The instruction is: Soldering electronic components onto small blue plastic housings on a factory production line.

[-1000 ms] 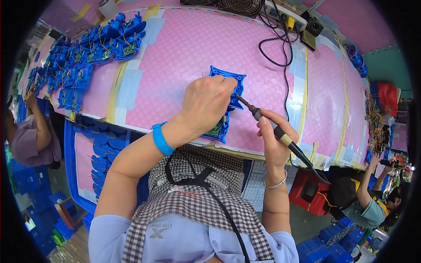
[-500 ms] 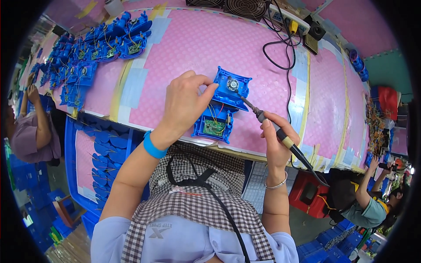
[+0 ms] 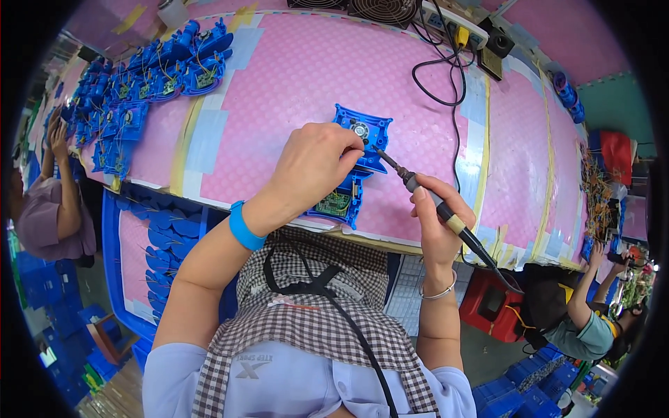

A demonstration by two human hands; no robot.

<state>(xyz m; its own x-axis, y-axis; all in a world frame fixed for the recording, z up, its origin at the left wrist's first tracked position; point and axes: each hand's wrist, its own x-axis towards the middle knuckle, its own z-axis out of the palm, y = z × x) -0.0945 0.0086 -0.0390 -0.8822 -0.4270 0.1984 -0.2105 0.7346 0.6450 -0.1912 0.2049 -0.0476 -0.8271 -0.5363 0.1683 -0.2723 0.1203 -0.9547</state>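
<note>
On the pink mat lies a blue plastic housing half with a small round silver-and-black speaker in it. My left hand reaches over its near left part, thumb and forefinger pinched beside the speaker; whatever is between them is too small to make out. My right hand grips a soldering iron like a pen. Its tip points at the housing just right of the pinched fingers; I cannot tell whether it touches. Nearer me is a second blue half with a green circuit board, partly covered by my left hand.
Rows of blue housings with boards and wires fill the table's left. A blue tray of blue parts stands below them. Black cables run from a power strip at the back. Other people work at far left and right.
My left hand has moved right, from the housing's left edge to beside the speaker, and now covers more of the near half. The soldering iron has shifted slightly up and left.
</note>
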